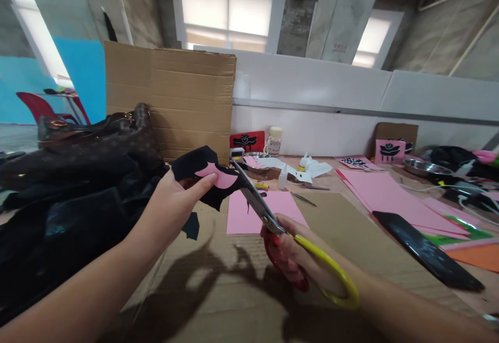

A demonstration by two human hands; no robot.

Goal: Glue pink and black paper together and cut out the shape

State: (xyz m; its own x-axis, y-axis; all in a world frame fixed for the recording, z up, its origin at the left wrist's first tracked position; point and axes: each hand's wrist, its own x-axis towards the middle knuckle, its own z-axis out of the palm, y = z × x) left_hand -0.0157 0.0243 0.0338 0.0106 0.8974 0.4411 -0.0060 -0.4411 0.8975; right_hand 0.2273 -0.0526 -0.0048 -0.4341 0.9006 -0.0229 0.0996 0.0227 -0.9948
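Note:
My left hand [177,195] pinches a sheet of black paper [197,162] together with a small pink paper cutout [224,177] that has a scalloped edge. In my right hand [290,249] is a pair of scissors [257,202] with one yellow and one red handle loop. Its blades point up and left and meet the right edge of the black paper. Both hands are raised above the cardboard mat. Below the blades lies a pink sheet [280,210] with small black scraps on it. A loose black paper scrap [191,226] shows under my left hand.
A dark handbag [97,140] and black clothing [89,228] fill the left side. An upright cardboard panel [171,104] stands behind. Tweezers [304,199], a small white bottle [283,176], pink sheets [390,197] and a black phone [427,249] lie to the right.

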